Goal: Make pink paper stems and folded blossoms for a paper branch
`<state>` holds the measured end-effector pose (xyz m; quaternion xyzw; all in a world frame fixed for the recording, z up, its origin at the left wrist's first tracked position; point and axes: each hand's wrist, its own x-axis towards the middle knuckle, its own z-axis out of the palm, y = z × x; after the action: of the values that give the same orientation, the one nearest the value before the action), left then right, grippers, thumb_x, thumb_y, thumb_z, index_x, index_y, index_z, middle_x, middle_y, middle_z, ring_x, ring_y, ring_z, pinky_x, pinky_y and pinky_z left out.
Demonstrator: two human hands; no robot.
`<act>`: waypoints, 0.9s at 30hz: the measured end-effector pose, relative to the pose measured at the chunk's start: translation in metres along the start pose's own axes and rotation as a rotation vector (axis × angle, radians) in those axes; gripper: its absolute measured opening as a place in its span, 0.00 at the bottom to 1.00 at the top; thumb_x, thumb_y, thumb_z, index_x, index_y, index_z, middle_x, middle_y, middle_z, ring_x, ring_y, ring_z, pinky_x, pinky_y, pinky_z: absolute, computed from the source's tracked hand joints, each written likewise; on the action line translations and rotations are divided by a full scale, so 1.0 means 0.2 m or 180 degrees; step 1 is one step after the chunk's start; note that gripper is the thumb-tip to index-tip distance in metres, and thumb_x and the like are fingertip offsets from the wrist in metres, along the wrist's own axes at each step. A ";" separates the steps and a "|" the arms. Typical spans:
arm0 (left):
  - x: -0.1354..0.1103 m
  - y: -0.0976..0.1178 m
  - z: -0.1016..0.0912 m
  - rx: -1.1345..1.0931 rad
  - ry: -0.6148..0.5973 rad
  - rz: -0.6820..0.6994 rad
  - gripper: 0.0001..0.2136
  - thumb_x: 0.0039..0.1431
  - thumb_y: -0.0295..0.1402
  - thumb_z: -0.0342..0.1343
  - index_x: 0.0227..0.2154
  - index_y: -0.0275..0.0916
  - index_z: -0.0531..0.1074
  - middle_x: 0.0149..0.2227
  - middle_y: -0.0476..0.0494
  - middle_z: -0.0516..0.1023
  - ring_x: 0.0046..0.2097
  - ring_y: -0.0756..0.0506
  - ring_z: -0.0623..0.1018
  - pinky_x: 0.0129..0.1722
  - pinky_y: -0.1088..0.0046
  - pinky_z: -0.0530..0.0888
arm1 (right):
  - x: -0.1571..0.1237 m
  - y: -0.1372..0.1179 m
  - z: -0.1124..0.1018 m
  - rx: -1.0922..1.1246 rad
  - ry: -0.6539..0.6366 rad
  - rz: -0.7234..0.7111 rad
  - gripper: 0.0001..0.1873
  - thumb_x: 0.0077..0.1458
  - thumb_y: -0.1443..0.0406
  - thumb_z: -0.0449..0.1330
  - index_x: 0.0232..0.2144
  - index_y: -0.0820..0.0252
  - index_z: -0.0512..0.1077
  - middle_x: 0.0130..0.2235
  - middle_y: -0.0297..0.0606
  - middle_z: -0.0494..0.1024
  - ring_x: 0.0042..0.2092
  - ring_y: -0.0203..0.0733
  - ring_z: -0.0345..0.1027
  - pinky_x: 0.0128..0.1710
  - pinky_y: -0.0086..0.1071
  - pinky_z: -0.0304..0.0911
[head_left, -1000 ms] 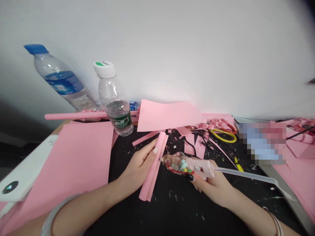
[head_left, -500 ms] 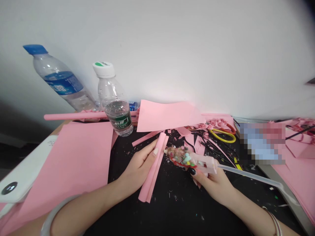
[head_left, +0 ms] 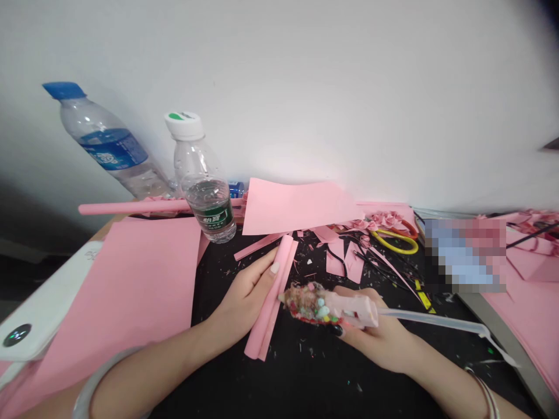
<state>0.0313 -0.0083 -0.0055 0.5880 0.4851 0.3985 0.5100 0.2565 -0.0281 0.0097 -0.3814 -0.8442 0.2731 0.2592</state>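
My left hand [head_left: 247, 297] is closed on a rolled pink paper tube [head_left: 268, 305], thumb on top, with a narrow flap lying along its right side. The tube slants over the black work surface. My right hand [head_left: 375, 334] grips a hot glue gun [head_left: 325, 307], its front crusted with coloured beads and brown residue. A long clear glue stick [head_left: 432, 317] sticks out of its rear. The nozzle points left, at the paper's flap; whether it touches cannot be made out.
A water bottle [head_left: 207, 192] and a blue-capped bottle [head_left: 107, 142] stand at the back left. Flat pink sheets [head_left: 144, 273] and a white device [head_left: 39, 308] lie left. Behind are pink scraps [head_left: 336, 256], yellow-handled scissors [head_left: 395, 241] and a pink sheet [head_left: 297, 203].
The glue gun in my right hand has moved down and left, its nozzle sliding lower along the paper's flap. My left hand and the tube stay almost still.
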 end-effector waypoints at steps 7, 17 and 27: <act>-0.01 -0.01 0.00 -0.0125 -0.0070 -0.0124 0.22 0.61 0.41 0.45 0.56 0.40 0.61 0.45 0.45 0.77 0.42 0.44 0.75 0.47 0.69 0.70 | 0.00 0.04 0.02 0.0302 0.0183 0.0376 0.12 0.57 0.62 0.51 0.23 0.60 0.61 0.21 0.29 0.60 0.21 0.31 0.53 0.20 0.26 0.51; -0.01 0.00 0.00 -0.0105 -0.0032 -0.0117 0.22 0.61 0.41 0.46 0.56 0.39 0.62 0.48 0.44 0.75 0.52 0.41 0.71 0.54 0.66 0.65 | 0.00 0.04 0.02 0.0382 0.0195 0.0480 0.13 0.57 0.62 0.51 0.22 0.60 0.60 0.19 0.28 0.58 0.20 0.31 0.52 0.19 0.26 0.49; 0.00 0.01 0.00 -0.0155 -0.0034 -0.0014 0.22 0.62 0.40 0.45 0.57 0.40 0.61 0.53 0.45 0.71 0.56 0.41 0.67 0.56 0.65 0.63 | 0.00 0.02 0.01 0.0208 0.0102 0.0228 0.16 0.57 0.60 0.51 0.21 0.60 0.63 0.20 0.30 0.62 0.20 0.32 0.55 0.19 0.26 0.53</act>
<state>0.0319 -0.0083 -0.0027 0.5766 0.4738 0.4059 0.5276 0.2578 -0.0254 0.0057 -0.4071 -0.8164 0.3035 0.2751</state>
